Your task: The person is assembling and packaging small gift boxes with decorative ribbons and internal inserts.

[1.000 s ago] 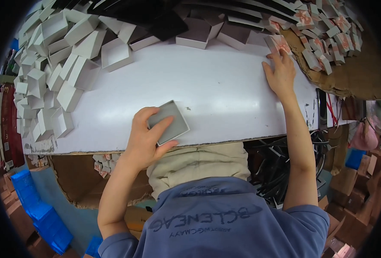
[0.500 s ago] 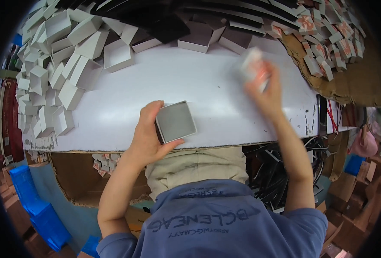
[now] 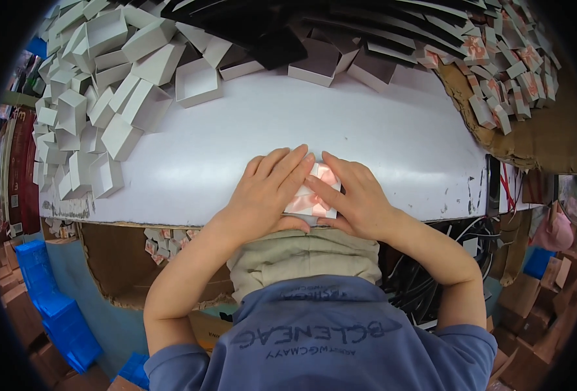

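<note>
At the near edge of the white tabletop, both my hands close around a small white gift box with a pink ribbon lid (image 3: 309, 202). My left hand (image 3: 260, 193) curves along its left side, with the thumb at the near side and the fingers at the far corner. My right hand (image 3: 363, 203) holds the right side, its index finger reaching over the ribboned top. The grey-lined box base lies hidden beneath the lid and my fingers. I cannot tell whether the lid is fully seated.
Open white box bases (image 3: 146, 104) are heaped on the left. Ribboned lids (image 3: 497, 98) pile up on cardboard (image 3: 474, 120) at the far right. Long black pieces (image 3: 340, 29) cover the back edge. Below the table are an open carton (image 3: 116, 260) and black cables (image 3: 425, 267).
My right hand has come from the right to the box, bringing the ribboned lid. The open grey-lined base in my left hand is now covered, and both hands hold it a little further right.
</note>
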`<move>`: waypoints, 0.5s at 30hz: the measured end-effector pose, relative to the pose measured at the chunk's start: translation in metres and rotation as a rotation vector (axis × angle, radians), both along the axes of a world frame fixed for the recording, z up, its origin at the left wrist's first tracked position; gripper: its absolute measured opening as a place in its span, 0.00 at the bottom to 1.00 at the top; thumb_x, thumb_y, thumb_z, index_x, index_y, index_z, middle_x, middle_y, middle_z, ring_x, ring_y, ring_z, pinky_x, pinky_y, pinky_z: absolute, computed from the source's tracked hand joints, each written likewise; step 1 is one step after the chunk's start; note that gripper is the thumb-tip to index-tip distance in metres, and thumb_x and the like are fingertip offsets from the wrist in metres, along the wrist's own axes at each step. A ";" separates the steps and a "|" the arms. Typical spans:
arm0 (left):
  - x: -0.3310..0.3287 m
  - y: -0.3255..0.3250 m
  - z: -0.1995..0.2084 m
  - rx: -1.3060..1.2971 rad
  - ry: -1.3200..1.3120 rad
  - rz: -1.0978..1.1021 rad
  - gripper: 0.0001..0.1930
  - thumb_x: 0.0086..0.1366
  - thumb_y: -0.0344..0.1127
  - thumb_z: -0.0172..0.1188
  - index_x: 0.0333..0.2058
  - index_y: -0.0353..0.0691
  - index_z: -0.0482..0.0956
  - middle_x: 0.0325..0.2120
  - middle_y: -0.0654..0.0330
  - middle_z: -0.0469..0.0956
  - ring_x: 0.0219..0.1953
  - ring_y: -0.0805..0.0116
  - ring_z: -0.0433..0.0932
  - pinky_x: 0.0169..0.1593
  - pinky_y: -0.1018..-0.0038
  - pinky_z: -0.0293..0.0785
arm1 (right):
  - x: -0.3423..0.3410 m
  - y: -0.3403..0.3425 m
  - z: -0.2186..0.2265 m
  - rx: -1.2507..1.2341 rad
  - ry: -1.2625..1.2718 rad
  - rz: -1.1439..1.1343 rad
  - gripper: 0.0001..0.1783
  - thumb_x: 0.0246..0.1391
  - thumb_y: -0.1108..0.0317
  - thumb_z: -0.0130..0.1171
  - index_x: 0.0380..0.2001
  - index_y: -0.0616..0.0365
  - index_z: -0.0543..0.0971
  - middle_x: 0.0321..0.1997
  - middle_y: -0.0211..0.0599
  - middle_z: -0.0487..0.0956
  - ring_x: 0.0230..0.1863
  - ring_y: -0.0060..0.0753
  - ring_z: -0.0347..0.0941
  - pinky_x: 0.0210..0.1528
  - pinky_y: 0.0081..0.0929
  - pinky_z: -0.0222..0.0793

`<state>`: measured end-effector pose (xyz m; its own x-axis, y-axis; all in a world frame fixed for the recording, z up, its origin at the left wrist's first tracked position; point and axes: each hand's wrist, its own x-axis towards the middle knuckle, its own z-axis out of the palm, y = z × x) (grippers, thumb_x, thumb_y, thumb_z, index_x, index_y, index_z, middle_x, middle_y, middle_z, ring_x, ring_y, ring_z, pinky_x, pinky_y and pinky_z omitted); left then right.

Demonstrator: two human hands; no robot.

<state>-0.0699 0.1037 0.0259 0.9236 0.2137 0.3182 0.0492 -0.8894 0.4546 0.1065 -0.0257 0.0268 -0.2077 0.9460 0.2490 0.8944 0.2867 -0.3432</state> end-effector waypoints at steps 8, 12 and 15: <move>-0.081 0.000 0.066 0.101 0.555 0.366 0.42 0.40 0.41 0.69 0.55 0.34 0.60 0.48 0.50 0.65 0.52 0.49 0.63 0.55 0.58 0.55 | 0.027 0.112 0.021 0.311 0.029 -0.087 0.35 0.44 0.59 0.61 0.56 0.56 0.64 0.55 0.50 0.65 0.53 0.53 0.62 0.53 0.44 0.55; -0.075 0.022 0.071 0.233 0.325 0.555 0.39 0.45 0.35 0.67 0.57 0.38 0.59 0.50 0.51 0.64 0.54 0.50 0.61 0.55 0.59 0.54 | 0.033 0.170 0.021 0.274 -0.082 -0.452 0.28 0.43 0.63 0.60 0.49 0.58 0.68 0.48 0.43 0.70 0.50 0.47 0.63 0.48 0.47 0.56; -0.053 0.071 0.031 0.341 0.189 0.672 0.37 0.46 0.35 0.66 0.56 0.38 0.60 0.51 0.50 0.63 0.55 0.52 0.59 0.54 0.59 0.54 | 0.020 0.160 0.022 0.384 -0.074 -0.338 0.22 0.40 0.68 0.60 0.43 0.59 0.71 0.41 0.37 0.72 0.43 0.44 0.65 0.46 0.45 0.57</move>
<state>-0.1229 0.1751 0.0567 0.6755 0.6656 0.3172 0.6768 -0.7305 0.0917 0.1270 0.1348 0.0485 0.0632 0.8068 0.5874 0.9768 0.0707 -0.2021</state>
